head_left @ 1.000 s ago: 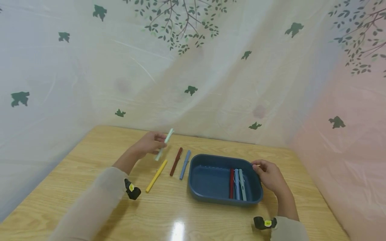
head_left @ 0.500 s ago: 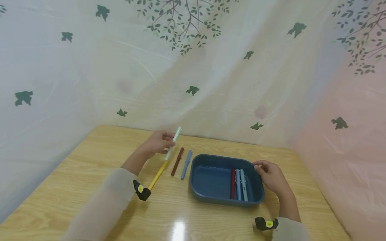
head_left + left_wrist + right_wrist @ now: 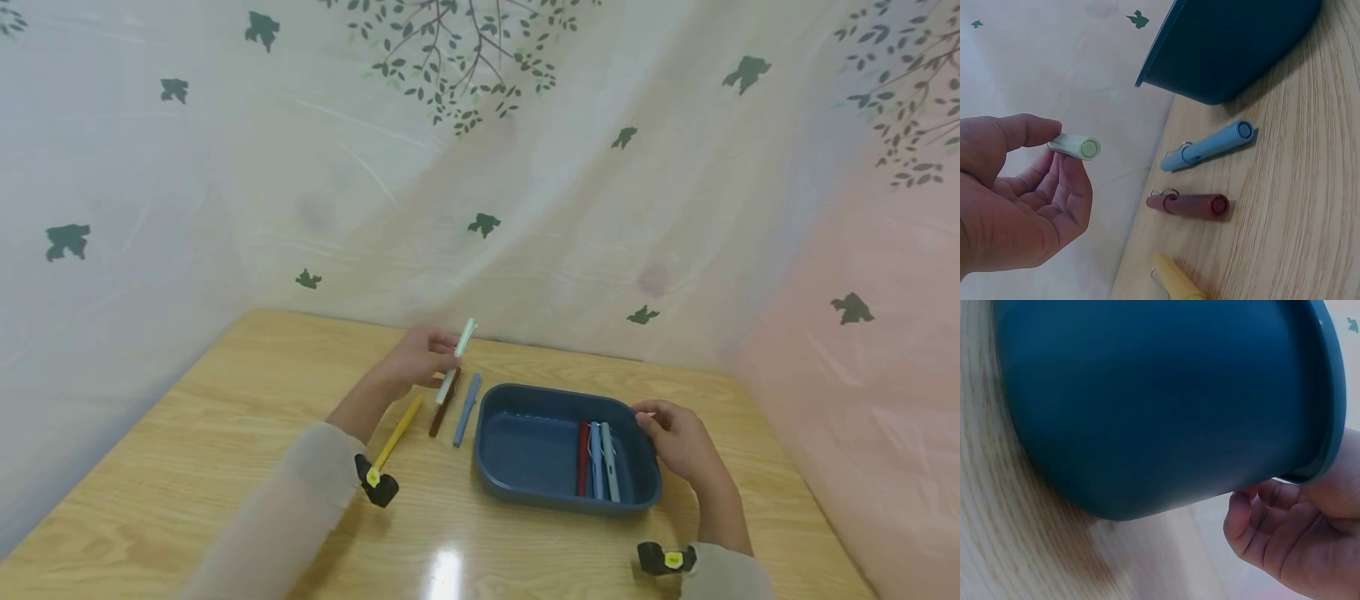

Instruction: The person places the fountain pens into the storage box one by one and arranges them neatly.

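Note:
My left hand (image 3: 422,360) pinches a pale mint pen (image 3: 466,335) between thumb and fingers, raised above the table and slanting. In the left wrist view one end of that pen faces the camera. Below it on the wood lie a dark red pen (image 3: 1194,205), partly covered by the held one in the head view, a blue pen (image 3: 467,410) and a yellow pen (image 3: 397,432). At the right end of a dark blue box (image 3: 525,497), my right hand (image 3: 678,442) grips the rim, thumb over the edge and fingers curled against the outer wall.
Inside the box, toward its right side, a red pen (image 3: 582,458), a blue pen (image 3: 596,460) and a grey-green pen (image 3: 611,462) lie side by side. A patterned curtain (image 3: 375,208) hangs behind the wooden table (image 3: 225,417).
My left hand has carried the mint pen rightward, past the yellow pen to over the dark red one. My right hand keeps its hold on the box rim.

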{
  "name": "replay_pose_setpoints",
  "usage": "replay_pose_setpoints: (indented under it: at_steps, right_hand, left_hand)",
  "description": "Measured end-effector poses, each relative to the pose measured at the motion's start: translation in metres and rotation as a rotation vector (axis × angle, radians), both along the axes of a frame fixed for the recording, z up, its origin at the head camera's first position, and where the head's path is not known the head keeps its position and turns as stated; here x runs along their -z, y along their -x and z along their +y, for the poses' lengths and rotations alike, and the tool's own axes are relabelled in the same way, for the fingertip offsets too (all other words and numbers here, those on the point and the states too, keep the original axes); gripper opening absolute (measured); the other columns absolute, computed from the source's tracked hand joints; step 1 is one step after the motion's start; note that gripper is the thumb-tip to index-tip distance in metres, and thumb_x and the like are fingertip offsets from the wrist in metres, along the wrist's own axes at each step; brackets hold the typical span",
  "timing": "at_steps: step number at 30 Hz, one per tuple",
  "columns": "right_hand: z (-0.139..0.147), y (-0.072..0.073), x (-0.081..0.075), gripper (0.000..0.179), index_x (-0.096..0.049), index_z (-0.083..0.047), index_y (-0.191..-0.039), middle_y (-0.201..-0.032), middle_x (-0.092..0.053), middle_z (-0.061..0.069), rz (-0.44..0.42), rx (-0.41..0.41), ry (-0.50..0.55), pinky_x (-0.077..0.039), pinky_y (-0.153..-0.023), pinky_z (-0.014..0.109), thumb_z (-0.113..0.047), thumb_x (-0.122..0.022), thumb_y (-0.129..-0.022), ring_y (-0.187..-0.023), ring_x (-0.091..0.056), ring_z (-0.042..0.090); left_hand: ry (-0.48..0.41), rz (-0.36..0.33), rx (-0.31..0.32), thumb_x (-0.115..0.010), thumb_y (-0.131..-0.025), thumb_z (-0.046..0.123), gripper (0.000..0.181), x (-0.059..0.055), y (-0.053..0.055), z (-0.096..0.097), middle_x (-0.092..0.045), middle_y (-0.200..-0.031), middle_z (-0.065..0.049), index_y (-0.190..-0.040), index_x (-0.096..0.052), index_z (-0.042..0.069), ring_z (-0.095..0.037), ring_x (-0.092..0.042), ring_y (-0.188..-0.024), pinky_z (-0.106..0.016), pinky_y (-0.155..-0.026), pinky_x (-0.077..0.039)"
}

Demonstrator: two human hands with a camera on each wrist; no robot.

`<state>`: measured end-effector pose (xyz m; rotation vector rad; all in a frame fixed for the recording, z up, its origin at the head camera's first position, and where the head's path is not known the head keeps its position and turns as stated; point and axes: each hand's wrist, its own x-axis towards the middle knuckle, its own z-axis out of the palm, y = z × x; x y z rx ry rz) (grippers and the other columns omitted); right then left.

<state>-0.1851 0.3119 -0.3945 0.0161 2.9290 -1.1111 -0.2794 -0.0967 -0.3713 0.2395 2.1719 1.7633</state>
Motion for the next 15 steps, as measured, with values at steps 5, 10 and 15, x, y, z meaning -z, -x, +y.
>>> replay_pose_setpoints:
  at_steps: [5, 10, 15]
  right_hand:
    - [0.0, 0.0, 0.001, 0.03, -0.063, -0.002, -0.131, -0.104, -0.067, 0.015, -0.006, 0.002, 0.004, -0.053, -0.068, 0.032, -0.018, -0.05, -0.109, -0.086, -0.059, 0.025]
    - [0.0, 0.001, 0.001, 0.03, -0.063, -0.001, -0.131, -0.104, -0.067, 0.015, -0.005, -0.002, 0.002, -0.054, -0.069, 0.032, -0.018, -0.05, -0.109, -0.087, -0.06, 0.025]
    - [0.0, 0.0, -0.001, 0.031, -0.063, -0.001, -0.131, -0.103, -0.067, 0.015, -0.002, -0.006, -0.003, -0.053, -0.068, 0.032, -0.019, -0.05, -0.11, -0.086, -0.059, 0.025]
  left_hand:
    - [-0.001, -0.008, -0.01, -0.065, -0.098, 0.004, 0.036, -0.002, -0.003, 0.011, -0.061, -0.131, -0.024, -0.132, -0.056, -0.003, -0.04, -0.062, -0.118, -0.049, -0.091, -0.06]
    - [0.003, -0.008, -0.027, -0.068, -0.096, 0.006, 0.037, -0.004, -0.006, 0.021, -0.064, -0.126, -0.02, -0.132, -0.058, -0.001, -0.03, -0.068, -0.104, -0.049, -0.09, -0.06]
    - [-0.026, -0.022, -0.014, -0.069, -0.095, 0.005, 0.038, -0.004, -0.01, 0.032, -0.065, -0.124, -0.018, -0.131, -0.057, 0.0, -0.03, -0.068, -0.103, -0.041, -0.083, -0.062]
